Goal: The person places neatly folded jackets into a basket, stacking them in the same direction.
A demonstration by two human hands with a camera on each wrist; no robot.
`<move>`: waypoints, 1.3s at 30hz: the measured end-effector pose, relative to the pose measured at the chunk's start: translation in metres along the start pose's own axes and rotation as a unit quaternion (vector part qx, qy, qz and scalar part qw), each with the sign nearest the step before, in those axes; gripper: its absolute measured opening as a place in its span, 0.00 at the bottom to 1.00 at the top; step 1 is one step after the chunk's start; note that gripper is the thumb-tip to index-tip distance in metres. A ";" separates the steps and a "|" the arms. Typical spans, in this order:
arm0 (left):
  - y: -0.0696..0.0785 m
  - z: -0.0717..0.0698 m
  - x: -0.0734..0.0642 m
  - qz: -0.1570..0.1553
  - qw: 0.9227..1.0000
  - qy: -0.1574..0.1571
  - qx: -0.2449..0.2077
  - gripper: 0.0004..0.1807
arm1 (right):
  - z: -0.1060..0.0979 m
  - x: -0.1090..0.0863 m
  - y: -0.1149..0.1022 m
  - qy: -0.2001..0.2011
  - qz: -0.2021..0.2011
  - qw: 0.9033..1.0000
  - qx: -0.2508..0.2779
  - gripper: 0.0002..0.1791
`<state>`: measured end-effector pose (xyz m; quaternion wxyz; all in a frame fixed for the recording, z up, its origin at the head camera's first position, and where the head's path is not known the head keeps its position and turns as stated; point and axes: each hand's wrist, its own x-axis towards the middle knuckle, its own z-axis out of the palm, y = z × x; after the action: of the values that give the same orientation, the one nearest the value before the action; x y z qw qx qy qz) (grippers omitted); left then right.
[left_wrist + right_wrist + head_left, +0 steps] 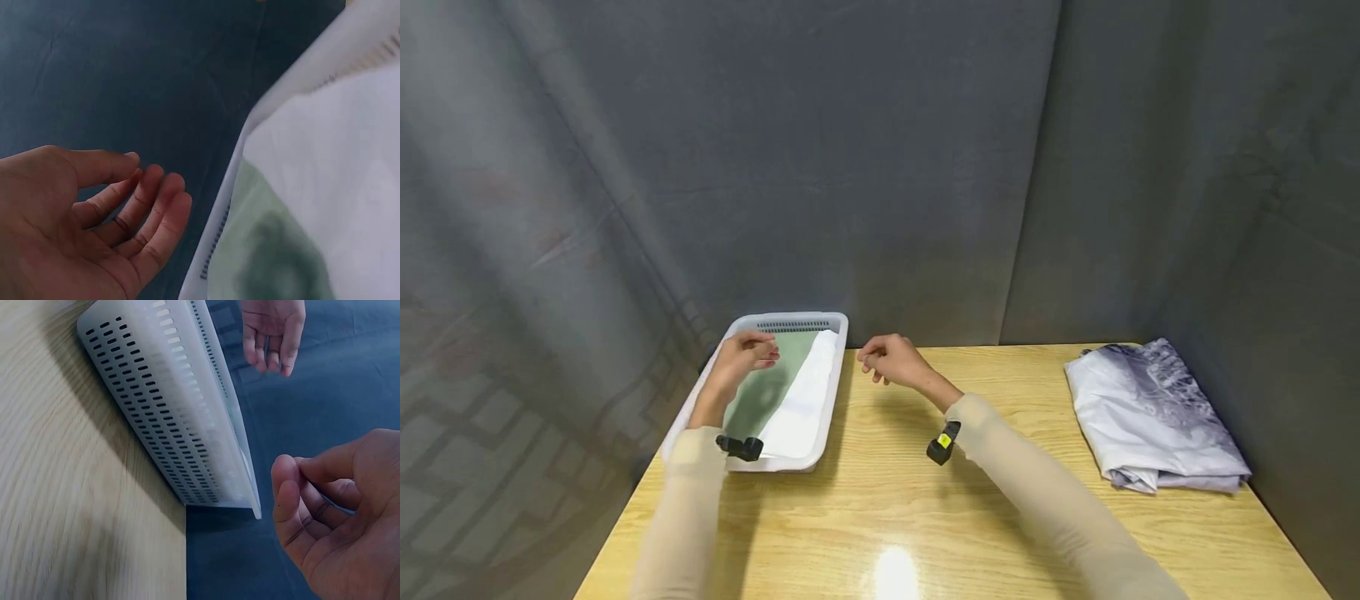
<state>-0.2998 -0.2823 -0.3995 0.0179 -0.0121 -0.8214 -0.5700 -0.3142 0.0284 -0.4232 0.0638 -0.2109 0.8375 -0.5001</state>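
Above the left part of a white plastic basket (775,464), my left hand (741,360) hovers with loosely bent fingers and nothing in them. Inside the basket lie a green cloth (762,396) and a white cloth (805,402), which covers its right side. My right hand (898,362) is in the air just right of the basket. Its fingers curl loosely, thumb near the index fingertip, and no object shows between them. The right wrist view shows the basket's slotted side wall (156,419) beside this hand, apart from it.
A folded white and grey-purple patterned fabric (1150,417) lies at the right end of the wooden table (880,500). Grey curtains (880,167) hang behind the table and on both sides. The basket stands near the table's back left corner.
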 end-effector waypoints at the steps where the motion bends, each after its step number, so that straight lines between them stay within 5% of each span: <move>1: 0.001 0.003 0.001 0.004 1.000 0.002 -0.007 0.21 | -0.003 -0.001 0.001 0.003 -0.002 1.000 0.000 0.11; 15: 0.030 0.057 -0.003 0.013 0.997 0.014 -0.073 0.14 | -0.048 -0.029 0.018 0.050 0.004 0.999 0.009 0.11; 39: 0.046 0.166 -0.018 0.038 0.985 -0.062 -0.159 0.10 | -0.116 -0.079 0.057 0.109 0.043 0.993 0.021 0.13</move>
<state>-0.2829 -0.1107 -0.4156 -0.0141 -0.0812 -0.7190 -0.6901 -0.2958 0.1787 -0.4237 -0.0024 -0.1177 0.8369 -0.5345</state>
